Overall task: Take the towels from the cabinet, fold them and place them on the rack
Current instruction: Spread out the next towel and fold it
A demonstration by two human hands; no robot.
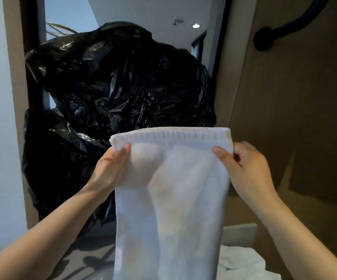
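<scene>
White towel point(173, 188) is held hanging lengthwise, its top corners pinched by left hand point(111, 168) and right hand point(244, 168), level and equally near.

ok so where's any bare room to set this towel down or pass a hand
Little bare room. A pale ledge strip lies between the held towel, the wood panel and the loose white towels below it. A dark glossy patch shows between the left forearm and the towel. Crowded: black bags fill the opening behind it.
</scene>
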